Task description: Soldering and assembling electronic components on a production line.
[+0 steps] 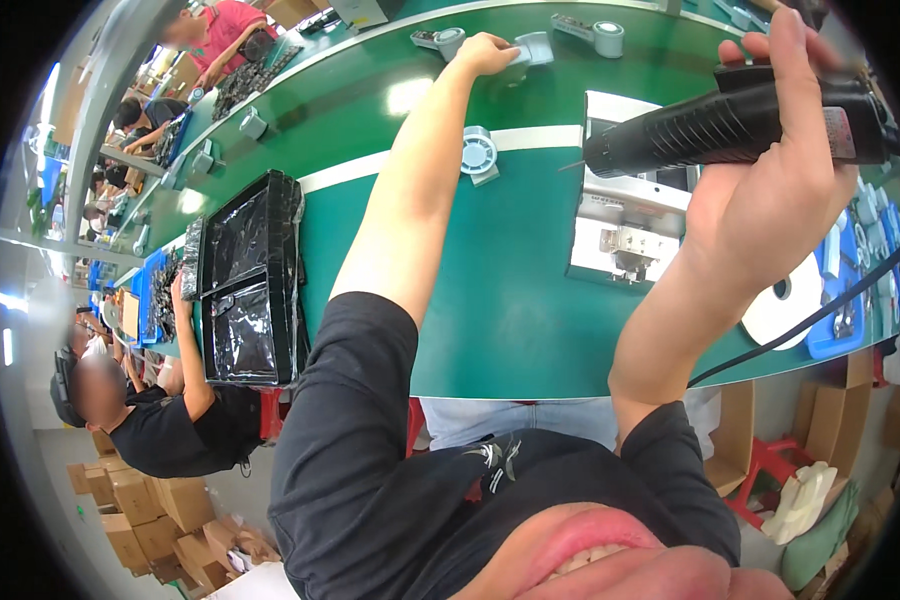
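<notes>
My right hand grips a black electric screwdriver, raised over the right of the bench with its thin bit pointing left. Stretched far forward, my left hand has its fingers closed at the edge of a light blue-grey plastic part on the green conveyor belt. Just left of that hand lies a small light blue fan piece; another fan piece is to the right. A small round fan with a grille rests near the white line, below my left forearm.
A metal fixture box stands under the screwdriver. A black lined tray sits at left; a white tape roll and a blue tray of parts lie at right. The screwdriver's cable crosses there. Co-workers sit along the left.
</notes>
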Available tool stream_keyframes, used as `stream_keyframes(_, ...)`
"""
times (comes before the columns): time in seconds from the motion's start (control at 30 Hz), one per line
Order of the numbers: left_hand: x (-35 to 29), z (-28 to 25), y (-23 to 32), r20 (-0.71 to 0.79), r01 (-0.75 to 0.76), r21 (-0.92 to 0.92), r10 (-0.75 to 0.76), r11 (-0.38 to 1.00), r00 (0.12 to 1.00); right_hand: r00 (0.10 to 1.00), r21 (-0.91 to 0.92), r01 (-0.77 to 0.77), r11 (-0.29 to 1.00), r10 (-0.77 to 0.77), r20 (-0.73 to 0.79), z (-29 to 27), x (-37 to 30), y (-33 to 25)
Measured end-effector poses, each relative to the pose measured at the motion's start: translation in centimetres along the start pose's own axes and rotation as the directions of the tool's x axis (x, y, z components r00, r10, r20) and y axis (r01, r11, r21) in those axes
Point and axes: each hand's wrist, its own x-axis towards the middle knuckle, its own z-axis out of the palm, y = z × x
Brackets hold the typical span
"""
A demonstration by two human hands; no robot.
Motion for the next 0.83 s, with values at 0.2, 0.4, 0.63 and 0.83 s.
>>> stream_keyframes(0.2, -3.4, 0.7, 2.4, 0.025, -0.108, 0.268, 0.105, 0.957, 0.994, 0.991, 0.027, -0.130, 0.991, 0.130, 0.006, 0.1, 0.2, 0.3)
stream_keyframes(0.4, -6.8, -4.9, 7.4, 0.116, -0.249, 0.422, 0.221, 0.872, 0.968, 0.970, 0.009, -0.185, 0.983, 0.181, 0.162, 0.2, 0.9, 1.2)
stream_keyframes(0.63, -16.3, -15.1, 15.6, -0.523, -0.323, -0.387, 0.083, 0.863, 0.849, 0.811, 0.112, -0.535, 0.838, 0.471, 0.347, -1.1, 2.8, 5.8)
stream_keyframes(0.83, -41.6, -18.6, 20.1, -0.138, -0.258, -0.962, 0.653, 0.091, 0.745, 0.444, 0.444, -0.872, 0.206, 0.715, 0.540, -5.9, 7.4, 14.1)
